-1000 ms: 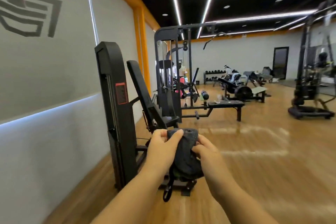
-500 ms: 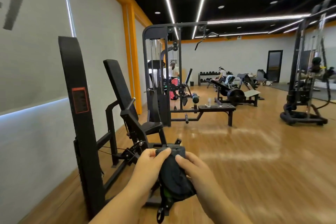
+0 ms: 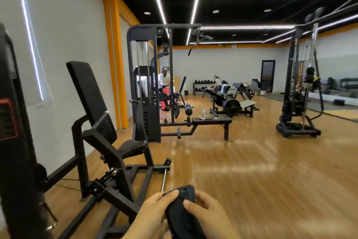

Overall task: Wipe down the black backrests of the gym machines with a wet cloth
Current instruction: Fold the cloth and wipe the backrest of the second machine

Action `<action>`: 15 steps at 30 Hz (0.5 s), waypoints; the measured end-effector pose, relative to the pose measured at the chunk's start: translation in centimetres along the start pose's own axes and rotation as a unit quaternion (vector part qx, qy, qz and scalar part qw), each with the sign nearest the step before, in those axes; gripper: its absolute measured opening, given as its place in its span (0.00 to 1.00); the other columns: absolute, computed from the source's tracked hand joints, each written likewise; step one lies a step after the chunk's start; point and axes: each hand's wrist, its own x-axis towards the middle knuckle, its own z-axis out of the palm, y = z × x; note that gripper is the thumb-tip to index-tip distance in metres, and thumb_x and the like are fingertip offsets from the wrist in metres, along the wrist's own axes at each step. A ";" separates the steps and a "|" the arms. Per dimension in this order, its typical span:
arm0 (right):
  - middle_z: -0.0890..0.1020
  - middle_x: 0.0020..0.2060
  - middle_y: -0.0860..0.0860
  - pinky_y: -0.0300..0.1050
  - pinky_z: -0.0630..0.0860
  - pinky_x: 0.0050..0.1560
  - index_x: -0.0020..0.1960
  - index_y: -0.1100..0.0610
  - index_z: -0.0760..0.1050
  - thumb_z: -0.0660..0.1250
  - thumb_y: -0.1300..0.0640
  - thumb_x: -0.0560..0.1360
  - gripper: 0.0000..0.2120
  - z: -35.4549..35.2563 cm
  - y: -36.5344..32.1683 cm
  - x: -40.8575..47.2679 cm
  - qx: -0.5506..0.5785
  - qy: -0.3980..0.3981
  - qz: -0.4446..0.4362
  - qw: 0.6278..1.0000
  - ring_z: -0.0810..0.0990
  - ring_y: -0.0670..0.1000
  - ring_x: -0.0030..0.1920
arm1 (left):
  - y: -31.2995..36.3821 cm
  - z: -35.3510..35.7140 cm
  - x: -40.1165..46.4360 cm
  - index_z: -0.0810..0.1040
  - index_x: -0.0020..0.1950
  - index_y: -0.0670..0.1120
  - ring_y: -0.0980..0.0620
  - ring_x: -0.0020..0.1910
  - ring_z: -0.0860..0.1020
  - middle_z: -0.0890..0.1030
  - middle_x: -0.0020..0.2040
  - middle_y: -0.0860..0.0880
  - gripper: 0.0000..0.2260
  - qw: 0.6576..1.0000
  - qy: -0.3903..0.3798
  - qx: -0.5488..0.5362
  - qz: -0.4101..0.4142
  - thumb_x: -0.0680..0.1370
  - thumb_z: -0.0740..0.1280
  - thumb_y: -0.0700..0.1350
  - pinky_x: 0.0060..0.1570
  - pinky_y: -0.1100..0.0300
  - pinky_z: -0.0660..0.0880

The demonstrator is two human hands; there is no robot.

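Both hands hold a bunched dark cloth point(image 3: 182, 211) low in the middle of the view. My left hand point(image 3: 153, 213) grips its left side, fingers over the top. My right hand point(image 3: 207, 213) grips its right side. A seated gym machine stands to the left, with a tall tilted black backrest point(image 3: 87, 87) and a black seat point(image 3: 131, 147) below it. The cloth is apart from the backrest, lower and to its right. Its weight-stack column point(image 3: 13, 122) fills the far left edge.
A cable machine point(image 3: 149, 83) with a flat bench point(image 3: 211, 120) stands ahead by the left wall. Another cable tower point(image 3: 298, 91) stands at right. People, benches and a dumbbell rack sit at the far end. Wooden floor point(image 3: 251, 171) stretches between.
The view has moved forward and rightward past the weight-stack column; the seated machine is now closer and further left. Both hands, still gripping the cloth, sit lower in the view.
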 end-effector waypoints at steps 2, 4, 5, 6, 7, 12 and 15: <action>0.82 0.50 0.60 0.48 0.75 0.56 0.53 0.61 0.78 0.67 0.67 0.74 0.09 -1.8 -0.1 4.3 -0.016 0.016 0.002 1.000 0.80 0.57 0.54 | 0.7 1.6 4.6 0.79 0.48 0.33 0.42 0.42 0.80 0.83 0.36 0.39 0.07 1.000 -0.022 -0.011 -0.011 0.76 0.68 0.38 0.38 0.53 0.76; 0.83 0.49 0.60 0.50 0.74 0.58 0.52 0.61 0.78 0.67 0.67 0.73 0.08 -3.6 -0.7 8.7 -0.018 0.034 -0.001 0.999 0.80 0.57 0.53 | 1.7 3.3 9.5 0.79 0.47 0.33 0.42 0.41 0.80 0.83 0.35 0.39 0.06 0.999 -0.047 -0.014 -0.008 0.76 0.67 0.36 0.36 0.55 0.77; 0.83 0.49 0.60 0.50 0.74 0.59 0.51 0.60 0.78 0.67 0.67 0.73 0.07 -4.5 -1.2 10.9 -0.017 0.042 -0.002 0.999 0.80 0.56 0.53 | 2.4 4.2 11.8 0.79 0.45 0.33 0.42 0.41 0.80 0.83 0.34 0.40 0.05 0.998 -0.054 -0.012 -0.007 0.76 0.67 0.36 0.34 0.57 0.78; 0.83 0.49 0.59 0.50 0.74 0.59 0.51 0.60 0.78 0.67 0.66 0.73 0.07 -5.3 -1.8 12.9 -0.021 0.050 0.000 0.999 0.80 0.56 0.53 | 3.2 5.1 13.9 0.79 0.44 0.34 0.43 0.40 0.79 0.83 0.33 0.40 0.05 0.998 -0.056 -0.012 -0.006 0.76 0.67 0.36 0.31 0.59 0.78; 0.83 0.49 0.58 0.50 0.74 0.60 0.51 0.59 0.79 0.67 0.66 0.74 0.07 -6.1 -2.5 14.8 -0.023 0.055 0.002 0.998 0.80 0.55 0.53 | 4.1 5.9 15.8 0.79 0.44 0.34 0.43 0.41 0.79 0.83 0.34 0.40 0.05 0.998 -0.059 -0.012 -0.004 0.76 0.67 0.36 0.32 0.58 0.79; 0.85 0.43 0.55 0.48 0.77 0.52 0.47 0.58 0.80 0.67 0.67 0.74 0.07 -9.1 -5.1 22.9 -0.009 0.059 -0.015 0.998 0.82 0.55 0.49 | 7.0 8.8 24.1 0.78 0.52 0.36 0.40 0.50 0.81 0.83 0.47 0.38 0.08 0.996 -0.084 0.000 -0.009 0.77 0.68 0.40 0.56 0.45 0.76; 0.84 0.42 0.56 0.47 0.77 0.48 0.47 0.60 0.80 0.66 0.68 0.74 0.07 -10.5 -5.6 27.8 -0.001 0.053 -0.019 0.998 0.81 0.56 0.47 | 7.8 10.1 29.2 0.79 0.52 0.37 0.41 0.50 0.81 0.84 0.46 0.39 0.08 0.997 -0.081 -0.004 -0.006 0.77 0.67 0.41 0.55 0.46 0.77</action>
